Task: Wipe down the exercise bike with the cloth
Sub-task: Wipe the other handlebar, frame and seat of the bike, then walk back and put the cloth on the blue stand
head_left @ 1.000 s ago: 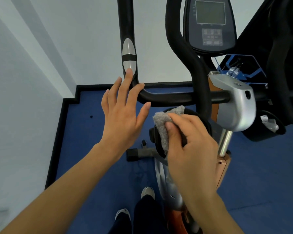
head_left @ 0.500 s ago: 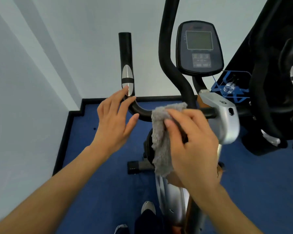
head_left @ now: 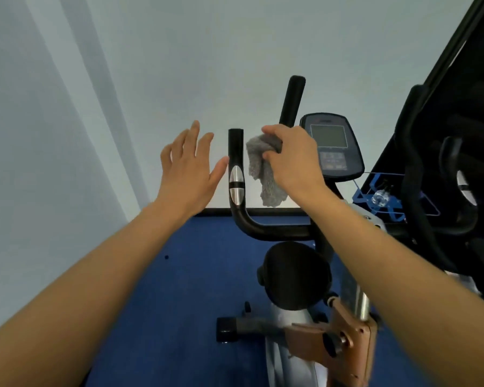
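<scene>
The exercise bike stands in front of me with a black upright left handlebar (head_left: 235,152) that carries silver sensor plates, a second black bar (head_left: 292,100) behind it and a dark console (head_left: 331,146) with a grey screen. My right hand (head_left: 294,157) is closed on a grey fluffy cloth (head_left: 263,177), which hangs between the left handlebar and the second bar. My left hand (head_left: 186,170) is spread flat just left of the handlebar, its thumb tip at the grip. Low down I see the bike's black knob (head_left: 296,275) and orange-brown frame (head_left: 344,339).
A pale wall rises behind and to the left. Blue carpet (head_left: 185,289) with a black skirting covers the floor. Another black machine (head_left: 458,163) stands close on the right, with a blue wire holder (head_left: 386,199) containing a clear bottle beside the console.
Both hands have risen from the horizontal bar to the top of the left handlebar. The cloth came up off the bar and now hangs free. My view has tilted upward.
</scene>
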The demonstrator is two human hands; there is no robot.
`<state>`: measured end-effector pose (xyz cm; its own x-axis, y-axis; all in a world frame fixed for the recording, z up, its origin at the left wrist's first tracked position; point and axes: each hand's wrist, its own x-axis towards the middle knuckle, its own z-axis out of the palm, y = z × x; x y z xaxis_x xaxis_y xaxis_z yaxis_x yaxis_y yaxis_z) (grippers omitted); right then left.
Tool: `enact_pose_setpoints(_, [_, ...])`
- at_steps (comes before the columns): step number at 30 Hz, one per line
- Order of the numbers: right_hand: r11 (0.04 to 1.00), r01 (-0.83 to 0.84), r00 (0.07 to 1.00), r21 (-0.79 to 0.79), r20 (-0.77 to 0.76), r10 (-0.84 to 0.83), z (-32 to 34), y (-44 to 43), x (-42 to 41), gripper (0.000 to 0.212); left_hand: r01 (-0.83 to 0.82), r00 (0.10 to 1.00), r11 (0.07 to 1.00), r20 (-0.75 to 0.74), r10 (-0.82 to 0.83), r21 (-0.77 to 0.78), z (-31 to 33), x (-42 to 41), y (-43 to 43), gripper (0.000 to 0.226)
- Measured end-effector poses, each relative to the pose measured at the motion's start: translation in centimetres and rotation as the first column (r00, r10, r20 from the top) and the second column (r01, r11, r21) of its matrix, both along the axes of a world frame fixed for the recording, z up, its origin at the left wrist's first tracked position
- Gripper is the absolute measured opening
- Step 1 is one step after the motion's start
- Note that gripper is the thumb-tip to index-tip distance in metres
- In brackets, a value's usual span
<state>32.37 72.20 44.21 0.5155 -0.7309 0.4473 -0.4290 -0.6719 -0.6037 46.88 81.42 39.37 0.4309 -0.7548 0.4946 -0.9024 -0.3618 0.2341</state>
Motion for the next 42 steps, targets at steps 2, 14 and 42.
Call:
enact_pose_setpoints(2, [0.998,0.042,0.999,-0.041,-0.010,-0.042,0.8,0.6,0.2,0.045,0.016,0.999,1.000,0.034,-0.017,0.010,1.6,0.7,0.3,0.056])
enact_pose_setpoints(14, [0.896,0.438,0.884,-0.073,-0.146,-0.444,2.3,9.7,-7.9,0.052,0.339,0.934,0.939,0.099,-0.344,0.065,3.3,-3.6,6.5,0.058])
enact_pose_setpoints(42, [0.777,0.629,0.755,0.020,-0.253,-0.605,-2.3,45.6,-53.3,0.052,0.459,0.887,0.868,-0.047,-0.459,0.189,-2.8,-45.8,36.0,0.062])
